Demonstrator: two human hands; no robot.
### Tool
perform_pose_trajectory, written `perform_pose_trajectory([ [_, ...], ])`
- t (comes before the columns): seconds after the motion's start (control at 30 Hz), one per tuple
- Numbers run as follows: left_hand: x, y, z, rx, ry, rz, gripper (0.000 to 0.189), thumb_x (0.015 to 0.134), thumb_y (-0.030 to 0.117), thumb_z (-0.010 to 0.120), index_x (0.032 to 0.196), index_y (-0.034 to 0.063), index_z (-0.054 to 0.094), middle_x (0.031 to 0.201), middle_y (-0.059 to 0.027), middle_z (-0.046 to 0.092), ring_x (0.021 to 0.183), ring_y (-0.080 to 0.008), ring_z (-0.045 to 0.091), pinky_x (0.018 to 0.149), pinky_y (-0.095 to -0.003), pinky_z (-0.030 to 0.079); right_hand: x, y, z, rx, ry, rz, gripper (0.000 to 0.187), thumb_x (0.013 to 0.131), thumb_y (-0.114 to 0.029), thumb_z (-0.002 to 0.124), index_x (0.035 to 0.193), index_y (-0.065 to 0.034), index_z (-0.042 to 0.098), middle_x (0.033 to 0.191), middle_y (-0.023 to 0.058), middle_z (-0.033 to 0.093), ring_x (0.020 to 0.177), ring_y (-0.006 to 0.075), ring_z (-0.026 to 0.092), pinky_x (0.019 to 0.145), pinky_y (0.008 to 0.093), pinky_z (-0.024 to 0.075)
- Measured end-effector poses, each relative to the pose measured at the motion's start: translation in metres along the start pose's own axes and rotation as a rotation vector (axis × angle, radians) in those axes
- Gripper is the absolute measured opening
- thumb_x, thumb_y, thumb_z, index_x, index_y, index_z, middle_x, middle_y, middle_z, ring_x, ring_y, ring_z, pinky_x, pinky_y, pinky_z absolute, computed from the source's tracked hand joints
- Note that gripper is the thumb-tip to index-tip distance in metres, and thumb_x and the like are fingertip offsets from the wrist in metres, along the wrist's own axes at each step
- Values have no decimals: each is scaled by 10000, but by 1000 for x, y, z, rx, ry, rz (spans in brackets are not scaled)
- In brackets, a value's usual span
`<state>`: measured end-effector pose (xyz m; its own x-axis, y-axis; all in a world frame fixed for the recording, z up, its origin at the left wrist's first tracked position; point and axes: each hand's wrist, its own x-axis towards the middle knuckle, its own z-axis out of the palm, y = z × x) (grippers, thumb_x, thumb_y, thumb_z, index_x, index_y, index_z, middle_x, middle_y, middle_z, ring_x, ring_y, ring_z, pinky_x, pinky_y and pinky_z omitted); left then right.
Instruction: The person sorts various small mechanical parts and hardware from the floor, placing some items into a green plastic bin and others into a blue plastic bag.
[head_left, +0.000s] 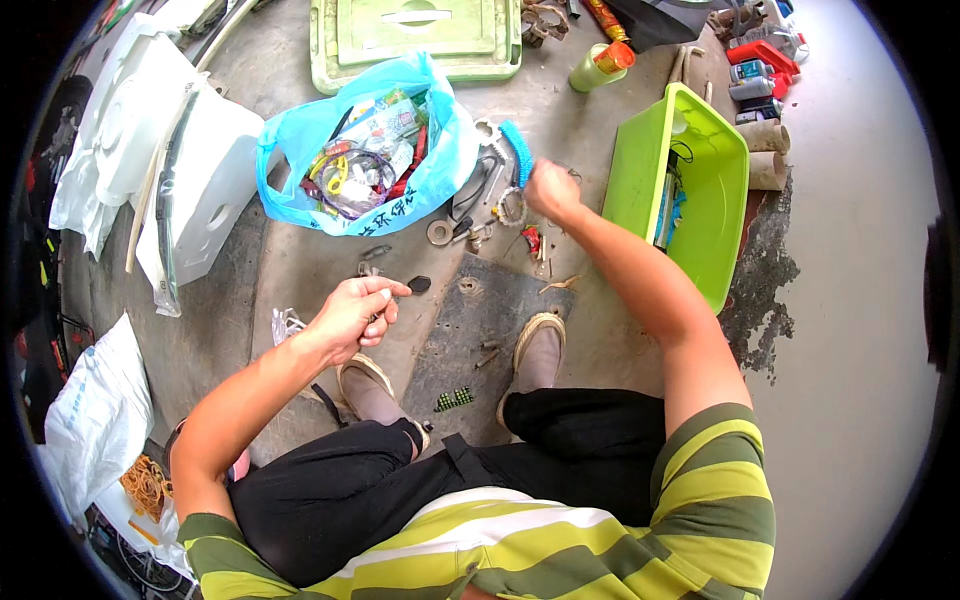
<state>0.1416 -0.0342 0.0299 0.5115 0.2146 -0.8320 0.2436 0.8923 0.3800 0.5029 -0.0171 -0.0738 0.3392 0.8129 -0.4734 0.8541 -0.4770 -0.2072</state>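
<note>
My left hand (354, 315) is over the floor with its index finger extended and the other fingers curled. Its fingertip appears beside a black hexagonal piece (419, 284); contact is unclear. Something small and dark shows among the curled fingers, too small to name. Further out, my right hand (553, 191) is closed into a loose fist, its fingertips hidden. It is right beside a blue textured strip (516, 146), and I cannot tell whether it grips it. Near it lie a beaded ring (511, 208) and a roll of tape (439, 232). A blue plastic bag (444, 169) full of mixed small items stands between both hands.
A green plastic bin (634, 169) lies on its side at the right, near bottles (750, 88). A green lid (417, 41) is at the back beside a green cup (589, 73). White plastic containers (214, 180) crowd the left. Green-and-black pieces (454, 399) lie between my feet.
</note>
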Motion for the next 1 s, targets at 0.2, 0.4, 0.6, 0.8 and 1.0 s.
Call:
perform_pose_trajectory([
  [0.2, -3, -10, -8, -11, 15, -55, 241, 1032, 109, 438, 1202, 0, 568, 748, -1, 528, 504, -55, 378, 435, -217, 301, 42, 8, 22, 171, 67, 154, 362, 848, -215, 646, 1139, -5, 596, 1170, 225, 639, 1113, 400, 623, 924, 509, 508],
  [0.4, 1, -9, -5, 9, 16, -88, 214, 992, 77, 477, 1174, 5, 564, 718, 13, 500, 508, -44, 377, 438, -203, 298, 21, -7, -7, 244, 71, 142, 336, 840, -247, 668, 1087, -28, 604, 1073, 224, 664, 1050, 393, 636, 907, 478, 503],
  [0.6, 21, -5, 3, 88, -17, -123, 220, 988, 62, 479, 1185, 16, 566, 712, -1, 522, 467, -53, 361, 413, -216, 272, -33, 28, -120, 547, 405, -279, 327, 908, -189, 649, 1169, -6, 576, 997, 195, 674, 896, 299, 673, 799, 413, 529],
  [0.8, 28, 4, 19, 120, -105, -106, 240, 990, 71, 470, 1202, 11, 568, 708, -4, 531, 469, -55, 373, 416, -221, 257, -67, 169, -193, 610, 594, 145, 457, 903, -225, 670, 1252, 52, 566, 1036, 188, 684, 904, 248, 669, 810, 376, 531],
  [1.0, 24, -5, 2, 108, -25, -102, 234, 1012, 111, 458, 1193, 14, 570, 658, 11, 492, 466, -67, 362, 425, -229, 266, -75, 207, -163, 139, 575, 208, 384, 883, -231, 660, 1163, 31, 650, 1141, 233, 678, 1041, 346, 664, 892, 394, 513],
])
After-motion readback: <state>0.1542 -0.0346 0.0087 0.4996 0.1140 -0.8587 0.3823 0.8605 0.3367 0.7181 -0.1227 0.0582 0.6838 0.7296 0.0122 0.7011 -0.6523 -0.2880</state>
